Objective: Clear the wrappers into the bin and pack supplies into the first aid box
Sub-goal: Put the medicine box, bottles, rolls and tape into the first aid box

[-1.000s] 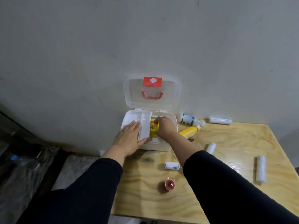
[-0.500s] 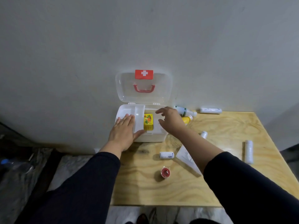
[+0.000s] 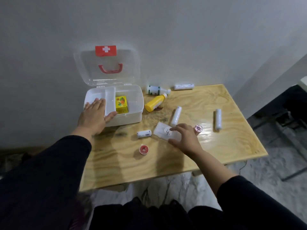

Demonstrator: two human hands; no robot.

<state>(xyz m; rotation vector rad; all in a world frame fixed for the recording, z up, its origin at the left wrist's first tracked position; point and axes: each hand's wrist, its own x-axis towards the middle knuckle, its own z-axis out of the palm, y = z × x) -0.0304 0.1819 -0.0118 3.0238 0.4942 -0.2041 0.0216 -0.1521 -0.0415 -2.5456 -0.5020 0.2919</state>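
The white first aid box [image 3: 132, 112] stands open against the wall, lid [image 3: 108, 67] upright. A yellow carton [image 3: 121, 104] lies inside it. My left hand [image 3: 94, 116] rests flat on the box's left side, fingers spread. My right hand [image 3: 184, 138] is over a clear flat packet [image 3: 162, 130] on the table [image 3: 224, 146], fingertips touching it, holding nothing. Around it lie a small white roll [image 3: 144, 133], a red tape spool [image 3: 144, 149], a pink roll [image 3: 198, 128], a yellow bottle [image 3: 155, 103], a green-and-white bottle [image 3: 157, 90] and three white bandage rolls [image 3: 176, 116] [image 3: 218, 119] [image 3: 184, 86].
The table stands in a corner against grey walls. Its right and near edges drop to a mottled floor. A dark metal-framed piece of furniture [image 3: 289, 113] stands to the right. Dark clutter [image 3: 10, 160] lies on the floor at the left.
My right hand let go of the yellow carton in the box and moved back and right to the clear packet. My left hand stayed on the box. The view shifted.
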